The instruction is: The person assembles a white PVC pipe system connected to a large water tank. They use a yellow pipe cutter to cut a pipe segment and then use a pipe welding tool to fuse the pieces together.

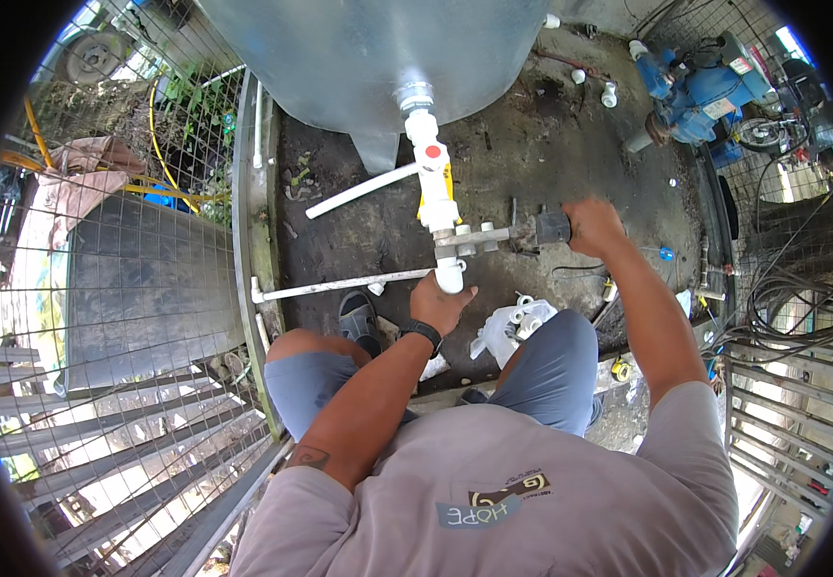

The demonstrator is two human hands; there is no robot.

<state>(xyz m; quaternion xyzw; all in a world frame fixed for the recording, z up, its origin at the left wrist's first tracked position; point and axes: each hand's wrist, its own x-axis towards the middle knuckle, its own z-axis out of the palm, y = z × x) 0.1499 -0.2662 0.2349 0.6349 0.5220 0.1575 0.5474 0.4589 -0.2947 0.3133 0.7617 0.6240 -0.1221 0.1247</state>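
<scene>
A wire fence fills the left side, with a yellow hose behind it. On the concrete floor a long white pipe lies flat, touching the fitting that the left hand grips from below, fingers curled round it. This fitting hangs under a valve joined to the outlet of a grey tank; what the tank holds cannot be seen. The right hand is closed on a wrench clamped across the pipework. Loose white fittings lie in a bag by the knee. A blue pump stands far right.
</scene>
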